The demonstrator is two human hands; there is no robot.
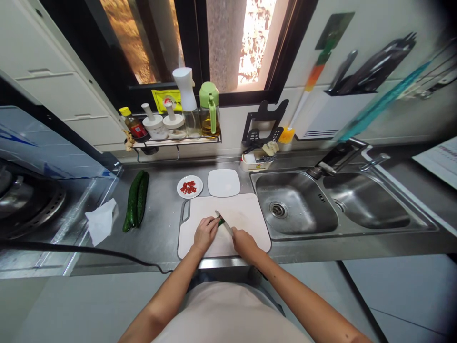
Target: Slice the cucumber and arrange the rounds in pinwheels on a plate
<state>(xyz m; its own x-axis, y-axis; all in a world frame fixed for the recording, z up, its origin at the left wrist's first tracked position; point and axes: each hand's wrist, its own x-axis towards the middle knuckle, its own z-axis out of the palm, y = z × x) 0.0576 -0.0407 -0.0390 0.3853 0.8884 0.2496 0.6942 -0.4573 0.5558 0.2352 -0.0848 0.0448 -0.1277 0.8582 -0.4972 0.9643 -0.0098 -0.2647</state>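
My right hand (244,244) is closed round the handle of a knife (226,226), whose blade points away and to the left over a white cutting board (246,207). Just left of the blade, my left hand (206,233) has its fingers bent down on a small green piece of vegetable (221,221), mostly hidden by the fingers and too small to name. Beyond the board, a small white plate (180,191) holds chopped red pieces (188,187). Beside it lies a white square plate (223,182) with nothing on it.
Two cucumbers (136,200) and a white paper towel (102,221) lie left of the board. A double sink (296,202) is set in the counter on the right. Seasoning jars (173,126) and bottles stand on a rack (178,141) below the window. A black cable (117,255) crosses the front left.
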